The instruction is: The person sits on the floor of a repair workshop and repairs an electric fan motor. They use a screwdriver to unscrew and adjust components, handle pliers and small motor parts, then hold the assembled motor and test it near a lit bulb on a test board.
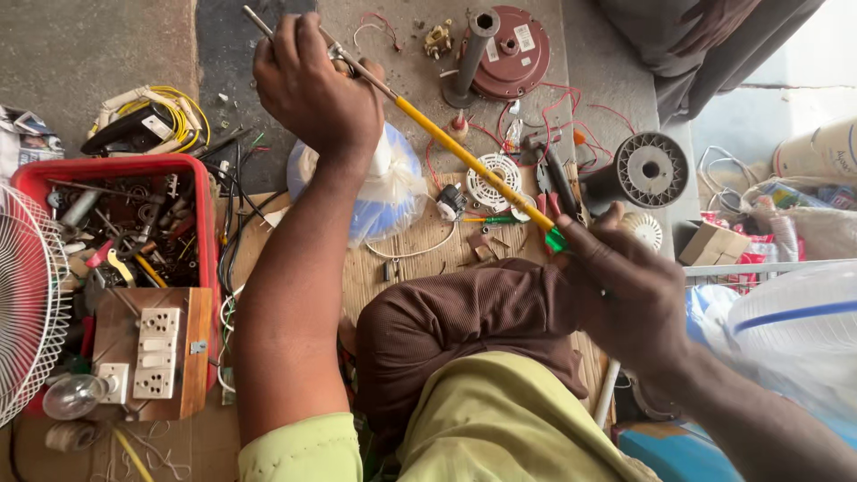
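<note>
My left hand point(312, 85) is closed around the metal end of a long screwdriver point(446, 138) with a yellow-sleeved shaft, up near the top of the view. My right hand point(625, 290) grips the other end, where a green handle part point(555, 238) shows at my fingers. The tool runs diagonally from upper left to lower right above a wooden board point(420, 254). My knee in brown cloth point(464, 312) sits below it.
A red tray point(210, 232) of tools and screws stands at left, with a wooden switchboard point(152, 353) and a white fan guard point(27, 303). A maroon fan motor housing point(509, 49), a grey wire spool point(647, 170), pliers point(558, 183) and red wires lie beyond.
</note>
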{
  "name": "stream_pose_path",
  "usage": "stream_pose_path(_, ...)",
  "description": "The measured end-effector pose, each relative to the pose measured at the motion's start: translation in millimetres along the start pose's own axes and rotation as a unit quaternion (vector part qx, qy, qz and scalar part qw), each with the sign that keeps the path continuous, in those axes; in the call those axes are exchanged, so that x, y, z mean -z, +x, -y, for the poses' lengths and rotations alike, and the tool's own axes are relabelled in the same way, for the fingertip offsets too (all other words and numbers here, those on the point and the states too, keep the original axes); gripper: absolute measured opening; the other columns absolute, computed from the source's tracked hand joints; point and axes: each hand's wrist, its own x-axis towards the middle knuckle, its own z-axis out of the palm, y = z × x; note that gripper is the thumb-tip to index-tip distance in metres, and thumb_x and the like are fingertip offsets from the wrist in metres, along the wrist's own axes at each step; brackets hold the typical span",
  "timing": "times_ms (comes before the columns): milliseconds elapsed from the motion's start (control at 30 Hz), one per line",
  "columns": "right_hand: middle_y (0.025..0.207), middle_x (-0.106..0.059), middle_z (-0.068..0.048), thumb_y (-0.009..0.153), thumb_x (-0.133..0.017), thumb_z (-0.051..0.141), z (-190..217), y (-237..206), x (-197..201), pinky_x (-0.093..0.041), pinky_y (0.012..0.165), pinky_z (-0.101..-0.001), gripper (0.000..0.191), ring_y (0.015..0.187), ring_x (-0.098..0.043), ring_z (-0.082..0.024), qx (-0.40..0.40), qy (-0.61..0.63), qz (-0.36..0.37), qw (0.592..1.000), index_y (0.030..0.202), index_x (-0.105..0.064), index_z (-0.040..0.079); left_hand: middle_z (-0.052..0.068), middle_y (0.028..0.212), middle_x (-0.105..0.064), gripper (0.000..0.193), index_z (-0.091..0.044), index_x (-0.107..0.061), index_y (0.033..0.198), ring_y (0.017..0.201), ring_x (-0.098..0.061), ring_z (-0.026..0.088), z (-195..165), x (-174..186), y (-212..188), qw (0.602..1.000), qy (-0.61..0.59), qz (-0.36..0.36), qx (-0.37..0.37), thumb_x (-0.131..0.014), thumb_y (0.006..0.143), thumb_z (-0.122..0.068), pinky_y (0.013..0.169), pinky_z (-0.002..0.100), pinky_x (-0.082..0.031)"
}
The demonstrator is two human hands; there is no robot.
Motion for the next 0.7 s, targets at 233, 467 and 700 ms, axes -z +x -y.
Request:
stream_pose_path(233, 0.093, -0.070, -0.013, 0.102, -0.065, 0.014, 1.0, -7.2, -14.0, -0.040, 0.044, -0.0215, 0.044, 0.053, -0.056, -0.009, -0.398, 0.460, 0.057, 0.792, 0.145, -0.064, 0.004, 0.011, 0.129, -0.060, 0.062, -0.008, -0.062, 0.125, 0.121, -0.053, 0.038, 3.4, 1.1, -0.1, 0.999, -0.029, 0.026, 0.017, -0.089, 0.072, -0.025, 0.104, 0.053, -0.041)
stream_pose_path(467, 0.098, -0.068, -0.007, 0.095, -0.069, 0.005, -10.2, 14.5, 12.8, -0.049, 0.059, -0.0195, 0.055, 0.072, -0.061, -0.005, -0.294, 0.281, 0.082, 0.910, 0.149, -0.060, 0.003, 0.013, 0.126, -0.055, 0.065, -0.008, -0.057, 0.121, 0.123, -0.050, 0.039, -2.7, 10.7, 4.1, 0.997, -0.058, -0.037, -0.016, -0.094, 0.072, -0.028, 0.105, 0.055, -0.041)
stream_pose_path(700, 0.091, -0.068, -0.002, 0.104, -0.063, 0.015, 12.9, -1.8, -13.6, -0.049, 0.050, -0.0161, 0.041, 0.060, -0.063, -0.002, -0.115, 0.118, 0.056, 0.985, 0.145, -0.061, 0.010, 0.010, 0.109, -0.063, 0.056, -0.010, -0.060, 0.108, 0.110, -0.055, 0.036, 5.1, -0.7, 0.3, 0.997, -0.058, -0.040, -0.017, -0.093, 0.067, -0.029, 0.094, 0.053, -0.044)
